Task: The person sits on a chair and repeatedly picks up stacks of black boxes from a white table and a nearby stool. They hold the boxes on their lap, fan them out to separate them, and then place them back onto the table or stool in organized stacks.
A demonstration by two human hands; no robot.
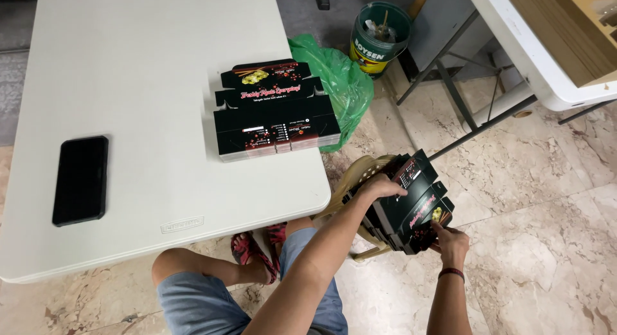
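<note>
black printed cartons (276,113), green bag (340,84), black phone (80,179), white table (148,65)

Flat boxes on table (276,110): stack of unfolded black cartons with red and yellow print, near the table's right front corner.
Boxes in hands (411,203): second stack of black cartons with red and yellow print, on a tan chair beside the table, gripped by left hand (380,186) on top and right hand (452,243) at the near end.
Phone (80,179): black rectangle, dark screen, lying flat at table's left.
Paint bucket (379,36): green, round, yellow and white label, on floor beyond the table.
</note>
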